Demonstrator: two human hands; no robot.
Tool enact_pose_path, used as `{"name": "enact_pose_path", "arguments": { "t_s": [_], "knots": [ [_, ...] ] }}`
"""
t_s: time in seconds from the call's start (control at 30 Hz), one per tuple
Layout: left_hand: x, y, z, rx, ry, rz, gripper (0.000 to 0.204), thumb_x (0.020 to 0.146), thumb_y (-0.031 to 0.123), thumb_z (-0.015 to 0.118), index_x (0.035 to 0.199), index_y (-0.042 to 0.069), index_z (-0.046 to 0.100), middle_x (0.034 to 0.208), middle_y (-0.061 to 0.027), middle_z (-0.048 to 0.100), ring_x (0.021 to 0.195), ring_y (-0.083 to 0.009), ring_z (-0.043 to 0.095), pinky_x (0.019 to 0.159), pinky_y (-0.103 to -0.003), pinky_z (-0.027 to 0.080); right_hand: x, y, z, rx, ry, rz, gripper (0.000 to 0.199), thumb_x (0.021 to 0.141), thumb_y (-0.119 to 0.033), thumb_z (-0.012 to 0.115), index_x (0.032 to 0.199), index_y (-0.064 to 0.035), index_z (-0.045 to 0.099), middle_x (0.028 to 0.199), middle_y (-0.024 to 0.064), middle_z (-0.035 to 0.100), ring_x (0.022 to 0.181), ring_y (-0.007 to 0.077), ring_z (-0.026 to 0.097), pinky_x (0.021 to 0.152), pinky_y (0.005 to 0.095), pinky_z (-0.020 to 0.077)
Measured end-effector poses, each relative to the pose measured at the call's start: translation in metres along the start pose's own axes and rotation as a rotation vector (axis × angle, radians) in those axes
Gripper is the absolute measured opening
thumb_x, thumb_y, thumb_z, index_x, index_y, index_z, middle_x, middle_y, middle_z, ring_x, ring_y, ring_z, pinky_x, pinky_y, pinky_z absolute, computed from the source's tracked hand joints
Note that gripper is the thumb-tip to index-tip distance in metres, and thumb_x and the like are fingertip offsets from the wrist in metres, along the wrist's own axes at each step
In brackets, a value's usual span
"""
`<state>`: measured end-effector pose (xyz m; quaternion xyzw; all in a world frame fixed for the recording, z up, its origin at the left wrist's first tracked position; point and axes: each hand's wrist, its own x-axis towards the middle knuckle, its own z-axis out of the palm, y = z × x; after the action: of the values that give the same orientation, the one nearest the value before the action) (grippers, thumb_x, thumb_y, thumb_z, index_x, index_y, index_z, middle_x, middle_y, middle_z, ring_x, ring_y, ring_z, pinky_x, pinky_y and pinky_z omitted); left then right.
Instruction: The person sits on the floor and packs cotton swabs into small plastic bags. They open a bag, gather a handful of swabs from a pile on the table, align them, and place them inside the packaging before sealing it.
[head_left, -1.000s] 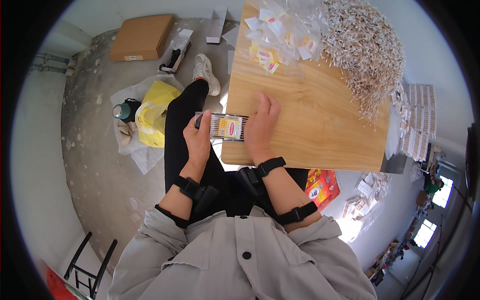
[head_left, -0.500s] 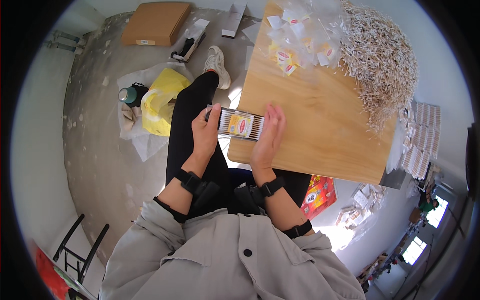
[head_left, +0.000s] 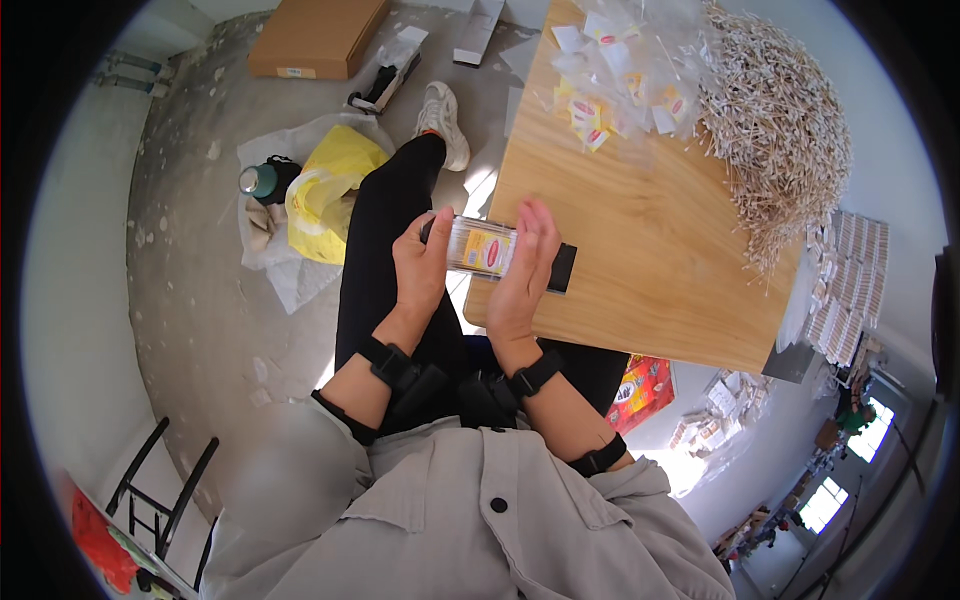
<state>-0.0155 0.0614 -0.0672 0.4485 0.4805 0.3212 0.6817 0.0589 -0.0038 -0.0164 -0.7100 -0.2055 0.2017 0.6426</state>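
Note:
A clear pack of cotton swabs (head_left: 487, 248), with a yellow and white label, is held over the table's left edge. My left hand (head_left: 421, 262) grips its left end, thumb on top. My right hand (head_left: 527, 265) has its fingers stretched out and slightly blurred; its palm side lies against the pack's right end and hides it. Beyond that hand, a flat dark rectangular object (head_left: 564, 270) shows on the wooden table (head_left: 640, 270); its left part is hidden.
A big heap of loose cotton swabs (head_left: 775, 120) covers the table's far right. Plastic bags with labels (head_left: 620, 70) lie beside it. Stacked swab bundles (head_left: 850, 280) stand past the right edge. On the floor are a yellow bag (head_left: 325, 200), a bottle (head_left: 258, 181) and a cardboard box (head_left: 315, 38).
My right hand has moved over more of the pack's right end, its fingers more upright. The dark object now shows to its right. The whole view has shifted slightly.

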Motion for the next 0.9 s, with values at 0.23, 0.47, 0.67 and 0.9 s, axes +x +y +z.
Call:
{"name": "enact_pose_path", "arguments": {
  "t_s": [0.23,0.47,0.67,0.9],
  "knots": [
    [0.0,0.002,0.005,0.025,0.015,0.052,0.024,0.098,0.019,0.06,0.095,-0.003,0.068,0.08,0.0018,0.061,0.073,-0.004,0.052,0.064,-0.022,0.045,0.001,0.011,-0.005,-0.092,0.009,-0.08,0.043,0.102,-0.021,0.043,0.137,0.0045,0.04,0.131,0.0216,0.046,0.124,0.032,0.047,0.106,0.0392,0.0358],
    [0.008,0.008,-0.025,0.15,0.065,0.064,0.037,0.105,0.031,0.042,0.108,0.0,0.062,0.101,-0.0059,0.061,0.092,-0.0136,0.056,0.082,-0.029,0.043,0.041,0.03,-0.061,0.298,0.034,0.142,0.043,0.097,-0.008,0.052,0.137,0.0004,0.037,0.121,0.0137,0.045,0.122,0.022,0.048,0.084,0.0333,0.0537],
    [-0.018,0.057,-0.022,0.316,0.114,0.357,0.027,0.103,0.022,0.046,0.12,0.004,0.057,0.111,-0.0052,0.06,0.1,-0.0122,0.056,0.085,-0.026,0.042,0.163,0.036,-0.18,-0.318,0.46,0.043,0.064,0.085,-0.018,0.068,0.139,-0.0003,0.038,0.118,0.0184,0.045,0.105,0.0261,0.054,0.09,0.0397,0.0486],
    [-0.057,0.064,0.026,0.215,-0.141,0.285,0.016,0.102,0.013,0.049,0.114,0.004,0.055,0.102,-0.0031,0.059,0.092,-0.0087,0.054,0.082,-0.023,0.042,0.287,-0.013,-0.185,-0.618,0.518,-0.003,0.082,0.075,-0.033,0.079,0.139,-0.0005,0.04,0.131,0.0257,0.036,0.12,0.0398,0.046,0.1,0.0451,0.0424]
  ]
}}
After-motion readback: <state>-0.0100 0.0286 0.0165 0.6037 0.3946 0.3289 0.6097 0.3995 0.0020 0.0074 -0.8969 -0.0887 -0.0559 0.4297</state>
